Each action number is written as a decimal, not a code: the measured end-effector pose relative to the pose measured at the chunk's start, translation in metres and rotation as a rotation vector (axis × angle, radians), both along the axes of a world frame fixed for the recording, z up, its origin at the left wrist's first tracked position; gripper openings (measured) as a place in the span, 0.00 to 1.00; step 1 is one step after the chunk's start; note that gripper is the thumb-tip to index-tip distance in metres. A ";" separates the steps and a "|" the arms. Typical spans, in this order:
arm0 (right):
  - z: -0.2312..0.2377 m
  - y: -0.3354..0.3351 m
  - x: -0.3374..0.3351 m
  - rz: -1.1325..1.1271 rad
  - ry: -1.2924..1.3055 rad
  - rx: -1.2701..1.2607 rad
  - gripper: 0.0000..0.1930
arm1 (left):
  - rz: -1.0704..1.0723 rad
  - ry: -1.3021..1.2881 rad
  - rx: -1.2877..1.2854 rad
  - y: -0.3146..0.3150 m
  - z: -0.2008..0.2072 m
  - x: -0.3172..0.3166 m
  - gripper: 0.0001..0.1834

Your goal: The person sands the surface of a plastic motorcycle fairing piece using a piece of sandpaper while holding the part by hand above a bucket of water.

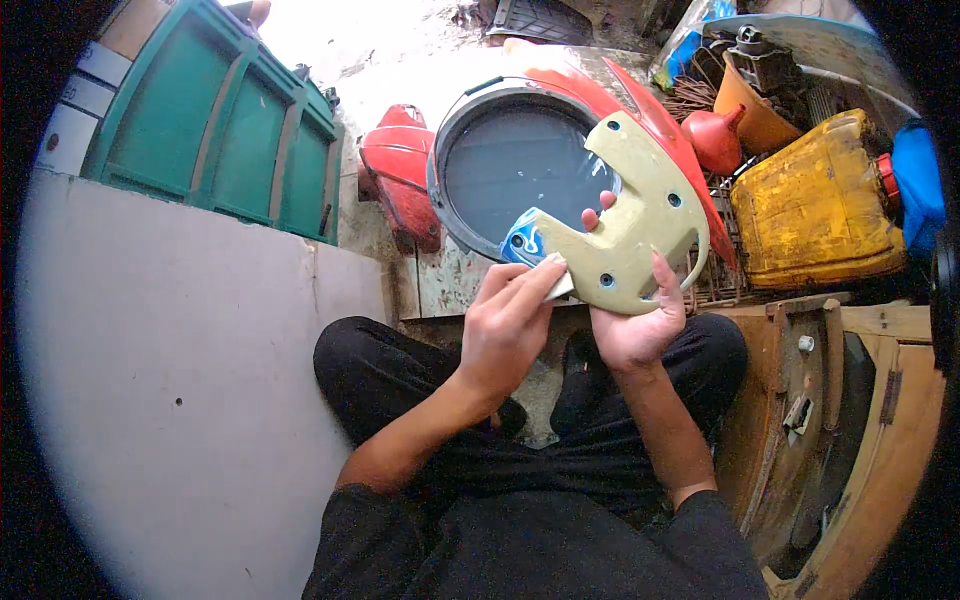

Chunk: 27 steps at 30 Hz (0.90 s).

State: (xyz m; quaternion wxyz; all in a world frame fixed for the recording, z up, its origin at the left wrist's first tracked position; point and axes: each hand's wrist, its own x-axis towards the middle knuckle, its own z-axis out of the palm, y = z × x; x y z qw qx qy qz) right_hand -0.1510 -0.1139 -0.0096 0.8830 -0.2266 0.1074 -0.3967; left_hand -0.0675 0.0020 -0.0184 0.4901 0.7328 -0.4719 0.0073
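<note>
A curved, tan-coated panel (640,240) with several bolt holes is held up over the near right rim of a bucket. One end of it shows a blue and white patch (524,238). My right hand (640,325) grips the panel from below, its thumb at the near edge and fingertips showing through the inner notch. In my left hand (512,315), a small pale sheet, perhaps sandpaper (560,287), is pinched against the panel beside the blue patch. The black bucket (437,190) holds dark water (515,150).
Red plastic panels (400,165) lie left of the bucket and behind it. To the right are a yellow jerrycan (815,200), a red funnel (715,138) and wooden furniture (900,410). A white wall (190,380) and green cabinet (215,120) stand left.
</note>
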 end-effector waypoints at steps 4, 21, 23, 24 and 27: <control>-0.009 0.001 -0.001 -0.044 0.014 0.004 0.37 | -0.095 -0.151 0.029 -0.001 -0.003 -0.013 0.26; 0.000 0.004 -0.001 -0.046 0.037 -0.063 0.39 | 0.116 0.232 -0.015 -0.002 0.004 0.017 0.16; -0.001 0.006 0.000 -0.052 0.028 -0.059 0.39 | 0.112 0.249 0.011 -0.002 0.005 0.015 0.16; -0.001 0.007 0.000 -0.057 0.027 -0.059 0.40 | 0.113 0.261 0.022 -0.002 0.006 0.014 0.16; -0.001 0.009 0.001 -0.075 0.032 -0.072 0.40 | 0.097 0.239 0.001 -0.003 0.003 0.013 0.17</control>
